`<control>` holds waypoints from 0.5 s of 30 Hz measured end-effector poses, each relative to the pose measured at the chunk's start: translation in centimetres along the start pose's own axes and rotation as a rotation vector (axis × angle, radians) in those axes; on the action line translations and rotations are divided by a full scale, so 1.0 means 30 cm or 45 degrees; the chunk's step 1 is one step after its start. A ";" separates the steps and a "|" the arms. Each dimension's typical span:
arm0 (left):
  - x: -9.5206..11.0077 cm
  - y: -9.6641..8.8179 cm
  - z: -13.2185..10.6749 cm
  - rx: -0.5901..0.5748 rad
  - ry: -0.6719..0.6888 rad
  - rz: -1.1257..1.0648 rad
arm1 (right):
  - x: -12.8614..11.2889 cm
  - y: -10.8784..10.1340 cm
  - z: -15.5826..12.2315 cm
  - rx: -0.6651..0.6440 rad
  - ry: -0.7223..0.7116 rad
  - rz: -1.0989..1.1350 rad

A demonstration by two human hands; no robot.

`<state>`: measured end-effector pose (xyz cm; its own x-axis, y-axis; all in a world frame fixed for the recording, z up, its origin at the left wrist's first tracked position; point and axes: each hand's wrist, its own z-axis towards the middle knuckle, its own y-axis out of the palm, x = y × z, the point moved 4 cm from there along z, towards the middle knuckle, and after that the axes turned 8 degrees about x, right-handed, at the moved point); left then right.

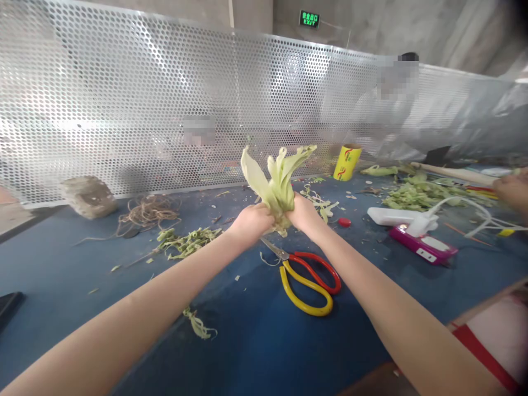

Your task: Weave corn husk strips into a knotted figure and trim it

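Left hand (251,220) and right hand (305,214) are both closed around the base of a pale green bundle of corn husks (278,184), held up over the blue cloth-covered table (256,341). Because the grip pinches the thick stem end from both sides, the leaves fan upward and outward with their tips free. Scissors with one red and one yellow loop handle (307,278) lie flat on the table right beneath the hands, probably so they are easy to reach. Shredded green husk scraps (187,241) lie loose on the cloth to the left. A larger heap of green trimmings (416,192) sits far right near a co-worker's hand (511,190). No bowl or bin shows.
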<state>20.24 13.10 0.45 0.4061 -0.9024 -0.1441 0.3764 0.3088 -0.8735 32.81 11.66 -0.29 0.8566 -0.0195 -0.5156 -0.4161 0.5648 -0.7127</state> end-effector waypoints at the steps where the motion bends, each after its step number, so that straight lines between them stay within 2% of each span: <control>1: 0.008 -0.001 -0.007 0.002 0.080 0.007 | 0.003 -0.003 0.001 -0.001 0.015 0.000; 4: 0.023 0.000 -0.020 -0.025 0.205 -0.014 | 0.008 -0.012 0.003 -0.020 0.042 0.011; 8: 0.030 0.001 -0.033 -0.033 0.253 -0.038 | 0.010 -0.015 0.003 -0.039 0.058 0.019; 11: 0.014 0.000 -0.041 -0.026 0.163 -0.034 | 0.004 -0.013 0.001 -0.049 0.043 0.024; 15: -0.034 -0.006 -0.038 -0.025 -0.124 -0.013 | -0.008 -0.008 -0.001 -0.061 0.010 0.034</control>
<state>18.81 13.62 0.22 0.4818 -0.8717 -0.0899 0.3648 0.2928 -0.8839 32.71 11.52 0.00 0.8426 -0.0116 -0.5384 -0.4530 0.5254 -0.7203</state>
